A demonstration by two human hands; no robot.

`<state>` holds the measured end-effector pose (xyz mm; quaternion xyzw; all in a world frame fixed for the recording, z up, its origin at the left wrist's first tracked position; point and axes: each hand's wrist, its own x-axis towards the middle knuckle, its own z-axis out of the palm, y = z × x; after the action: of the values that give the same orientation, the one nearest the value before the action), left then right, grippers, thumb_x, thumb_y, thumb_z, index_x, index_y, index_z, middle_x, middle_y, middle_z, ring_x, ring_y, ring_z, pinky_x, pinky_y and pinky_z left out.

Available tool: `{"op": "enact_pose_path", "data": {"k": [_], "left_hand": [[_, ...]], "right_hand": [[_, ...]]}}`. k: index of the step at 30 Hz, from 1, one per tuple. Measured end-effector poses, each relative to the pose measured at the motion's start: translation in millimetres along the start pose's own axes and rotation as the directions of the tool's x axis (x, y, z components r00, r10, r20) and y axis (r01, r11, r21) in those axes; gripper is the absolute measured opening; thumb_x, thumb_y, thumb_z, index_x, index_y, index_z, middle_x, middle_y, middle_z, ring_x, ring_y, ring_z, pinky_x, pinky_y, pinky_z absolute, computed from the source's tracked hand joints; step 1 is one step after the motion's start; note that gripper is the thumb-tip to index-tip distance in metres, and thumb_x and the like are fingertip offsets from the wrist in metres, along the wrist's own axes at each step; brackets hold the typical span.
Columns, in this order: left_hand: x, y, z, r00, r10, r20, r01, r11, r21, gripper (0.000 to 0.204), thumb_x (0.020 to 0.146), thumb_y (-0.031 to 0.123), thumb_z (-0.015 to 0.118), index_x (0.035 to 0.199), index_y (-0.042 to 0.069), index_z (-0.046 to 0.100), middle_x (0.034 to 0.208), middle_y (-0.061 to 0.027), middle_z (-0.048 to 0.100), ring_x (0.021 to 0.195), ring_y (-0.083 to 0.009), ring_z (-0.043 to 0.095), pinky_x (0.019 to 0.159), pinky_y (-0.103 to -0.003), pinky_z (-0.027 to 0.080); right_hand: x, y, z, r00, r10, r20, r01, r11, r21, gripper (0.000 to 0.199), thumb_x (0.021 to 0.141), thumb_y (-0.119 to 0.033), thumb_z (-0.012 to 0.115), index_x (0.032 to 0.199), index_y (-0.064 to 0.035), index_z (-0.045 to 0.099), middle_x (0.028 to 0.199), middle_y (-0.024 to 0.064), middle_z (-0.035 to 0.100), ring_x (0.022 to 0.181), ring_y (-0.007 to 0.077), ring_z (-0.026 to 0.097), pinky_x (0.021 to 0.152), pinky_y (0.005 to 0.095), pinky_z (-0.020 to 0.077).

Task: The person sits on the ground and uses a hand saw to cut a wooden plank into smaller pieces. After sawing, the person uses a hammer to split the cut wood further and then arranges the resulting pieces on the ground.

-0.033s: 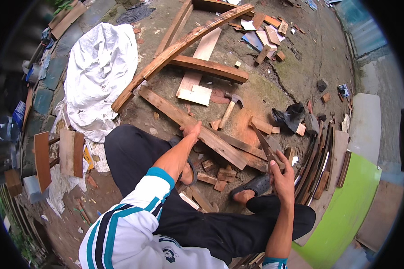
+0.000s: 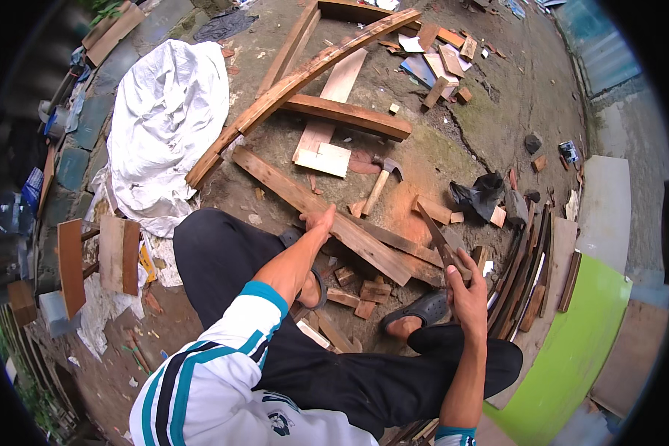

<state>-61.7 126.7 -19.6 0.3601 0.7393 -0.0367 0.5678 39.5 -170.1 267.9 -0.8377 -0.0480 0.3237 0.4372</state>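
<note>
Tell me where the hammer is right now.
In the head view, the hammer lies on the ground slightly right of centre, beyond the plank that the left hand holds and to the lower right of the pale wood piece.

A crumpled white cloth (image 2: 167,119) lies opposite a green panel (image 2: 572,338).

A head-worn fisheye camera looks down at nearby hands (image 2: 319,221).

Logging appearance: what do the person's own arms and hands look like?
The left hand and right hand are gloveless. The left sleeve is white with dark and teal stripes and a teal cuff; the right sleeve is teal-edged too.
</note>
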Motion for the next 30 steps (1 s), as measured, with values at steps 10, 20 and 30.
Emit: {"op": "enact_pose_path", "data": {"k": [10, 20, 30], "left_hand": [[-112, -42, 31, 0.872, 0.291, 0.395, -0.166, 0.933, -0.319, 0.105, 0.081, 0.035, 0.081, 0.145, -0.011, 0.011, 0.144, -0.0281, 0.031, 0.133, -0.0397, 0.047, 0.101, -0.06, 0.052], [-174, -63, 20, 0.463, 0.771, 0.437, -0.723, 0.614, -0.318, 0.099, 0.083, 0.033, 0.079, 0.144, -0.006, 0.011, 0.133, -0.0258, 0.045, 0.124, -0.0315, 0.051, 0.102, -0.043, 0.048], [-202, -50, -34, 0.207, 0.705, 0.678, -0.757, 0.554, -0.345, 0.083, 0.069, 0.014, 0.079, 0.14, 0.0, 0.038, 0.13, -0.0147, 0.05, 0.121, -0.0261, 0.051, 0.102, -0.039, 0.045]], "right_hand": [[2, -19, -17, 0.946, -0.302, -0.121, 0.267, 0.932, -0.243, 0.049, 0.097, -0.01, 0.063, 0.145, -0.0106, 0.053, 0.132, 0.0189, 0.065, 0.124, 0.0266, 0.061, 0.105, 0.0356, 0.0444], [-41, -4, -30, 0.87, -0.423, -0.252, 0.348, 0.89, -0.294, 0.035, 0.094, -0.011, 0.068, 0.129, -0.0102, 0.065, 0.087, 0.0043, 0.065, 0.075, 0.0112, 0.053, 0.071, 0.0288, 0.0478], [-59, 4, 13, 0.867, -0.493, -0.079, 0.469, 0.858, -0.21, 0.054, 0.081, -0.035, 0.084, 0.12, -0.0012, 0.068, 0.096, 0.0135, 0.073, 0.084, 0.0186, 0.07, 0.076, 0.0332, 0.0556]]}}
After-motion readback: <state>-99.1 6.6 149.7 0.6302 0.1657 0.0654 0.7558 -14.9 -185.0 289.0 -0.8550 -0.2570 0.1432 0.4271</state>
